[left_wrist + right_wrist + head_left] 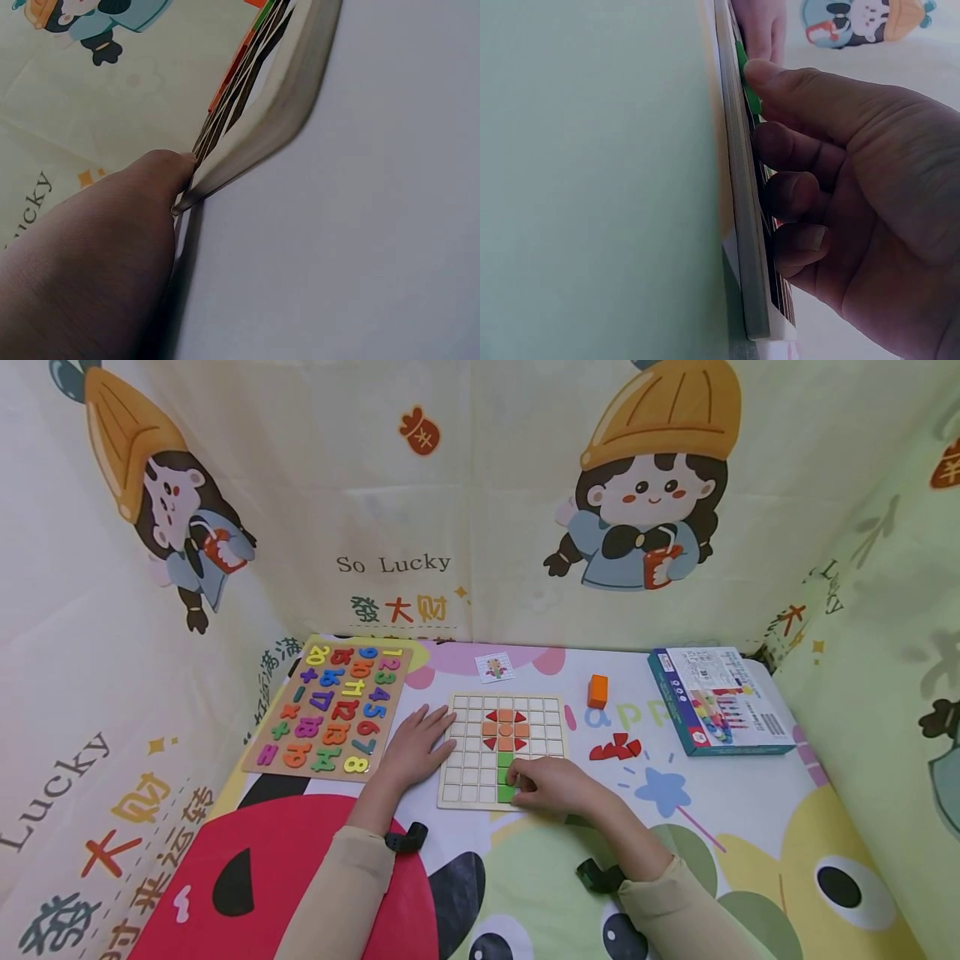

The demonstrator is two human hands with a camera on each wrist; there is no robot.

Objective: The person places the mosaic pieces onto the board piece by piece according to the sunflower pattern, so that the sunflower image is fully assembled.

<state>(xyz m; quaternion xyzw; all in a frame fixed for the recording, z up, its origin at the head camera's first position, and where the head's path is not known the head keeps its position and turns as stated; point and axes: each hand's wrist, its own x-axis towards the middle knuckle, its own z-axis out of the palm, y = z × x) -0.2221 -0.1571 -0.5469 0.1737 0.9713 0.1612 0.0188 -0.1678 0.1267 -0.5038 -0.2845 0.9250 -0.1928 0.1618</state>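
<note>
A wooden grid board lies on the table in the head view. On it are orange square tiles, small red triangles around them, and a column of green tiles below. My left hand rests at the board's left side with fingers spread. The left wrist view has its thumb against the board's edge. Over the lower green tiles, my right hand has curled fingers. In the right wrist view, its thumb and index finger pinch at a green tile on the board; the fingers partly hide it.
A number puzzle board lies at left. Behind the grid board is a small picture card. To the right lie an orange block, loose red pieces and a printed box. Patterned cloth hangs around the table.
</note>
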